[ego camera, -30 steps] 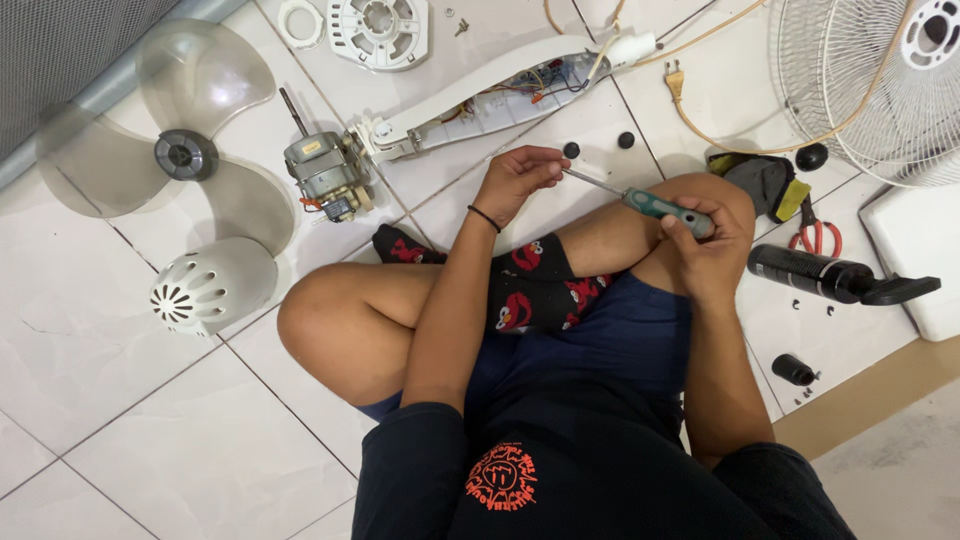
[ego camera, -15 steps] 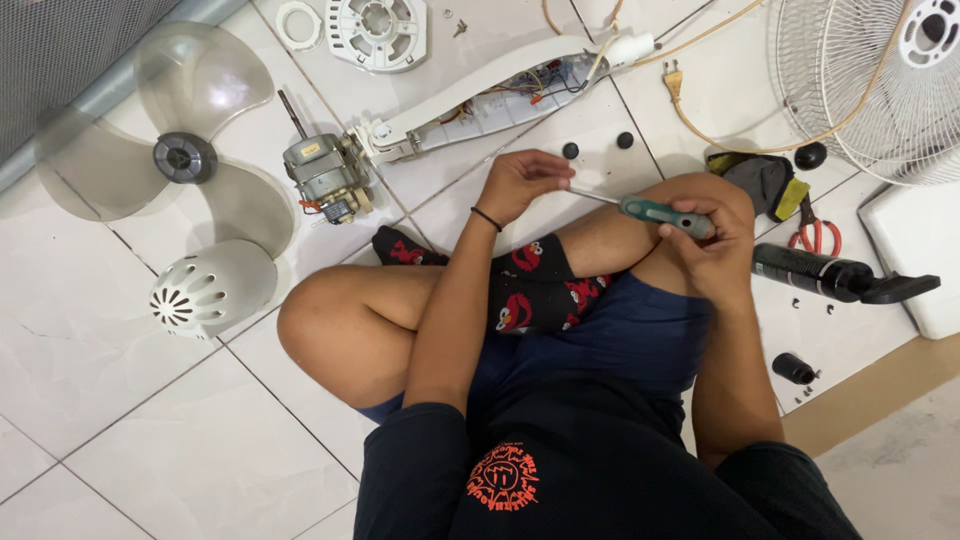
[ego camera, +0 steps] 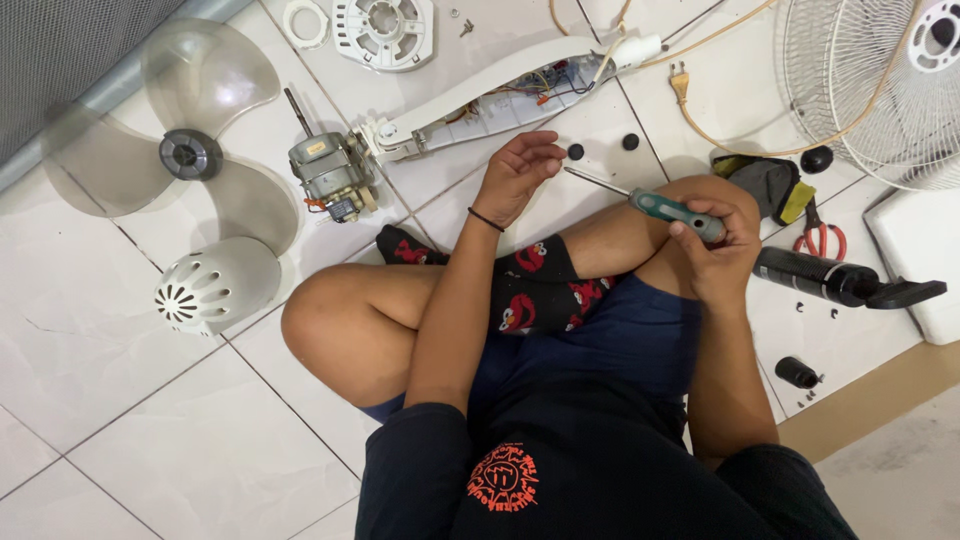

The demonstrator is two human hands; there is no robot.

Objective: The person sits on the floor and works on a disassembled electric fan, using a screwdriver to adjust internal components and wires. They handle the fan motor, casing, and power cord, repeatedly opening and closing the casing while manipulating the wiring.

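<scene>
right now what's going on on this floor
A person sits cross-legged on the tiled floor among fan parts. The right hand grips a green-handled screwdriver, its tip pointing toward the left hand, whose fingers are pinched together. The fan motor, opened white housing, blade and wire guard lie around.

Soft, even light is filling the scene, and the white floor (ego camera: 130,420) is reflecting it brightly without harsh glare. Faint shadows are lying close under the fan blade (ego camera: 200,150) and the motor (ego camera: 330,175). The dark shirt (ego camera: 560,470) is losing detail in its folds. Focus is holding sharp across most of the view. The right hand (ego camera: 715,240) is showing slight blur, and straight tile lines are bending a little toward the edges.
</scene>
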